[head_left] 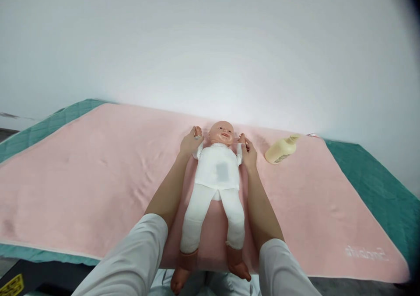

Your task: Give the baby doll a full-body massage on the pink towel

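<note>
A baby doll (217, 167) with a white cloth body lies on its back, head toward the wall and feet at the near edge. My left hand (190, 142) is closed around the doll's arm on the left, by its raised little hand. On the other side my right hand (249, 153) grips the doll's other arm near the wrist. Both doll arms are bent up beside its head. A grey patch marks the doll's chest. To the right of my right hand, a pale yellow pump bottle (281, 150) lies tilted on its side.
A pink blanket (98, 178) covers the surface, over a green quilted pad (374, 173) that shows at both sides. A white wall (210, 47) rises behind. At the lower left is a black object with a yellow label (12, 286).
</note>
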Motion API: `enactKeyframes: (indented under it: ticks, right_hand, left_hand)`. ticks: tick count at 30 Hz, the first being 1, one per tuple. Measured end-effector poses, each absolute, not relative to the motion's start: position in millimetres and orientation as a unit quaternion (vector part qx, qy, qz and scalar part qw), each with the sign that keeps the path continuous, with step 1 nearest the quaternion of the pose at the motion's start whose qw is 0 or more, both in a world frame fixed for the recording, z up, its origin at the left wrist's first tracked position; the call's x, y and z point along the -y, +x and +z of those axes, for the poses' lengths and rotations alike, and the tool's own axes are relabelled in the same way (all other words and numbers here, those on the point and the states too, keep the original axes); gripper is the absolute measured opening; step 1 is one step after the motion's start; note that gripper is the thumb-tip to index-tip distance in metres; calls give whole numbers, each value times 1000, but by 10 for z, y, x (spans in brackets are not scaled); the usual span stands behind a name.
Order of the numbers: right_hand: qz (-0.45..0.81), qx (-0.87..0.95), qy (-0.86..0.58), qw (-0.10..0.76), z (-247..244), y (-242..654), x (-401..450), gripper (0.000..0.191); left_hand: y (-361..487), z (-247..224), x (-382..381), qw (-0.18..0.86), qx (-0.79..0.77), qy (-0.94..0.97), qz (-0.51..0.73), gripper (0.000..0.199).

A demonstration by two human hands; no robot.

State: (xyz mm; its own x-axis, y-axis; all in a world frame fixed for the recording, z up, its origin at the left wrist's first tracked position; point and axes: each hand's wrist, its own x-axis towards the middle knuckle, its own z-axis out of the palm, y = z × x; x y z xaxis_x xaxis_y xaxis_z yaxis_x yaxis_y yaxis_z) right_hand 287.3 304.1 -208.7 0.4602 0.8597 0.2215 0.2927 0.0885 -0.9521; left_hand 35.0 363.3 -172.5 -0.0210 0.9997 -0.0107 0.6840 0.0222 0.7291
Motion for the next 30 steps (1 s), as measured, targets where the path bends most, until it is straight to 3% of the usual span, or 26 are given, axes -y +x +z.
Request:
enactKeyframes:
  ticks: [6, 12, 16, 19, 25, 30]
  right_hand:
    - [201, 417, -612, 641, -2054, 2987, -2978, 63]
    - [150, 417, -620, 648, -1725, 2984, -2664, 57]
    - [140, 424, -648, 617, -1571, 2942, -2352, 57]
    - [140, 414, -675, 595, -1559, 2916, -2069, 59]
    - [161, 396, -726, 540, -1796, 2892, -1530, 63]
    - [222, 384, -734, 514, -1988, 2832, -1190, 66]
  left_hand:
    - [283, -1619, -3559, 268, -612, 583, 462, 58]
    - [230, -1440, -3329, 209, -598, 532, 562, 42]
    - [189, -1354, -3140, 185, -588, 533, 579, 38]
    - [123, -1313, -3006, 171, -593, 540, 572, 45]
    - [-54, -1385, -2585, 165, -625, 520, 559, 54]
    - [-144, -1612, -2116, 193, -647, 482, 559, 45]
